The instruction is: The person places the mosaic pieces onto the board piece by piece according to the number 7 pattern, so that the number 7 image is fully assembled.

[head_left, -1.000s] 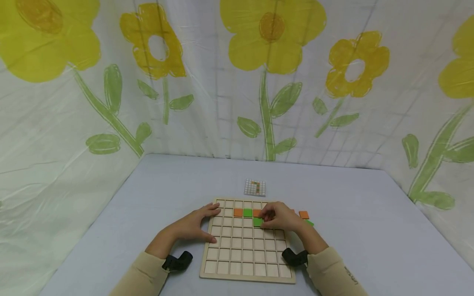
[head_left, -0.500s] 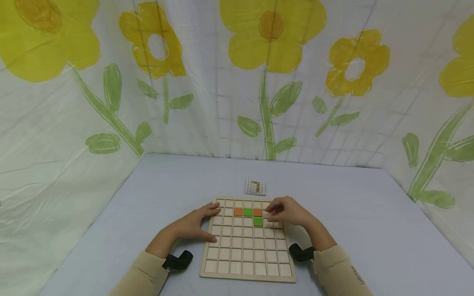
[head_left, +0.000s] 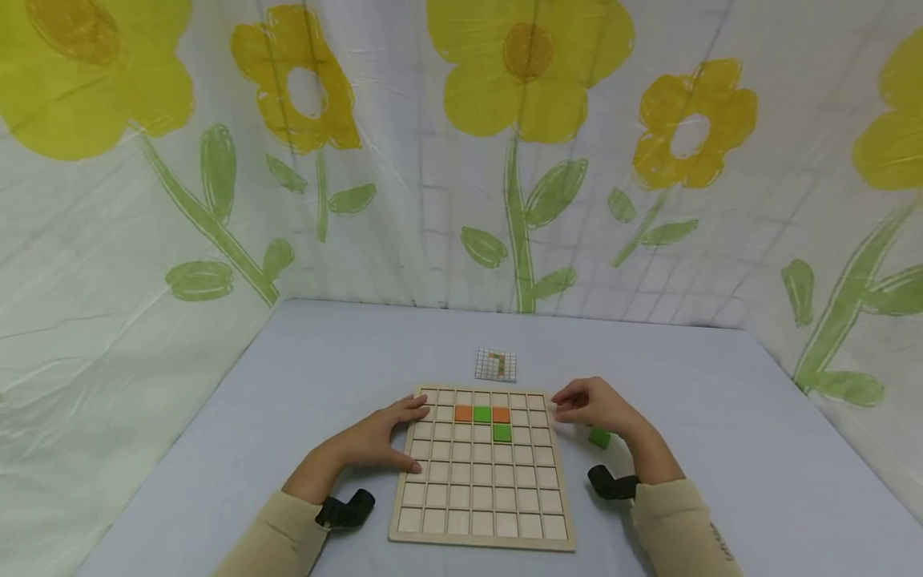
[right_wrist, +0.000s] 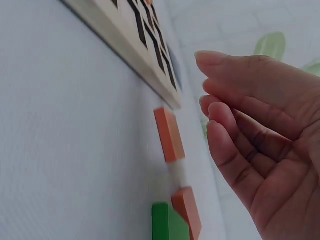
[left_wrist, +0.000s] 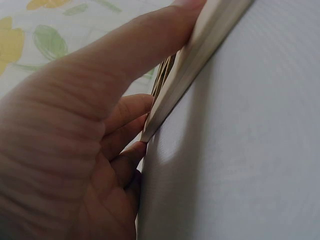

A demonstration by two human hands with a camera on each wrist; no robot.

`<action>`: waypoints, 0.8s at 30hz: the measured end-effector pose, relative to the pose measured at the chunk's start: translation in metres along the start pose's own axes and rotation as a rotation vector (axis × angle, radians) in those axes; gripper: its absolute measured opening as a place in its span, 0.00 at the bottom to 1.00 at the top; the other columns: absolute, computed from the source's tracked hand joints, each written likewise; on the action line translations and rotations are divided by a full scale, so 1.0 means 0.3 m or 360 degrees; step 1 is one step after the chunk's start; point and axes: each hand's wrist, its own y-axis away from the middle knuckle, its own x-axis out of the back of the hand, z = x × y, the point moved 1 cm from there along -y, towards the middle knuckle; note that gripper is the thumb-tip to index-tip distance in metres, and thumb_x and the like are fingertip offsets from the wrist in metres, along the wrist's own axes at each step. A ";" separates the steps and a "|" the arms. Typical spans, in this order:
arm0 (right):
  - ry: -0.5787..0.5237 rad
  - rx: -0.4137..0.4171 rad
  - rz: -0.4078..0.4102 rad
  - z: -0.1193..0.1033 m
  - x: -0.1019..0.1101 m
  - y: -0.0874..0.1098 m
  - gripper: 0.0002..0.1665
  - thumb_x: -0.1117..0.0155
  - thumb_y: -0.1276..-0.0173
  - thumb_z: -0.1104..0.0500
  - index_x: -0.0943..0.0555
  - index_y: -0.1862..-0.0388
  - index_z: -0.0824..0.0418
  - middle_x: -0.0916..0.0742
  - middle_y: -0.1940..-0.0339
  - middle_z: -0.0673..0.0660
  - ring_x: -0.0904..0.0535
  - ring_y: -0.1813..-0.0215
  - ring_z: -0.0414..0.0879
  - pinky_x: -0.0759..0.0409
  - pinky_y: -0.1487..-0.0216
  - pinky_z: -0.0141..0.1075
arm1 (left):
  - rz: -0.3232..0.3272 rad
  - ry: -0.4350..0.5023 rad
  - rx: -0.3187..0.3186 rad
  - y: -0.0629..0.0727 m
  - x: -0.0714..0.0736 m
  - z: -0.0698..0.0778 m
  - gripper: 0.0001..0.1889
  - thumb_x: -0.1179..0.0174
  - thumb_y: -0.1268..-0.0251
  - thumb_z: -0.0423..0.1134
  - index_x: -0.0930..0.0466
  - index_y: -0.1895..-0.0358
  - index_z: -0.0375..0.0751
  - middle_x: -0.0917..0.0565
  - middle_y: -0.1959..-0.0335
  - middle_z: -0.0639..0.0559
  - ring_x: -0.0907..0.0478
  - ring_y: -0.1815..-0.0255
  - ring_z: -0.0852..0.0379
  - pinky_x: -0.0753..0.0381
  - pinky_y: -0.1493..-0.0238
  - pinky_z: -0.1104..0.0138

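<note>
A square wooden grid board (head_left: pixel 482 543) lies on the table, its cells outlined by thin ridges. Near its top sit an orange tile (head_left: pixel 464 413), a green tile (head_left: pixel 481 414) and another orange tile (head_left: pixel 501 414) in a row, with a second green tile (head_left: pixel 501 433) below the last. My left hand (head_left: pixel 371 437) rests on the board's left edge, thumb and fingers spread. Just off the right edge, my right hand (head_left: pixel 594 403) hovers with bent fingers and nothing in them. Beneath it, the right wrist view shows two loose orange tiles (right_wrist: pixel 170 135) and a loose green tile (right_wrist: pixel 169 222).
Behind the board lies a small printed pattern card (head_left: pixel 495 365) with a grid and coloured squares. The pale tabletop (head_left: pixel 346 344) reaches back to a white curtain (head_left: pixel 404 200) painted with yellow flowers. Dark wrist cameras (head_left: pixel 348 509) are strapped to both wrists.
My right hand has left the lower green tile in its cell and moved right, off the board to above the loose tiles. The left hand has stayed in place.
</note>
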 end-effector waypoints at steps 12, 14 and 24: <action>0.0041 -0.0046 0.0033 0.051 0.029 0.022 0.17 0.29 0.45 0.60 0.17 0.58 0.68 0.17 0.72 0.56 0.25 0.76 0.39 0.23 0.76 0.31 | -0.0005 -0.0017 -0.0003 -0.003 -0.001 -0.006 0.48 0.28 0.59 0.56 0.38 0.31 0.46 0.47 0.25 0.51 0.57 0.24 0.43 0.50 0.31 0.41; 0.0027 -0.0048 0.0033 0.059 0.033 0.023 0.17 0.29 0.45 0.62 0.18 0.57 0.69 0.17 0.72 0.56 0.25 0.76 0.39 0.22 0.75 0.31 | -0.0005 -0.0012 -0.0009 -0.003 -0.001 -0.008 0.48 0.28 0.59 0.56 0.38 0.31 0.46 0.47 0.25 0.51 0.57 0.24 0.43 0.50 0.31 0.41; 0.0085 -0.0029 0.0064 0.066 0.034 0.024 0.15 0.30 0.46 0.66 0.17 0.59 0.71 0.17 0.71 0.57 0.27 0.71 0.37 0.25 0.72 0.28 | -0.0002 -0.0025 0.0000 -0.002 -0.001 -0.007 0.48 0.28 0.59 0.57 0.38 0.31 0.47 0.47 0.25 0.51 0.56 0.24 0.43 0.50 0.31 0.40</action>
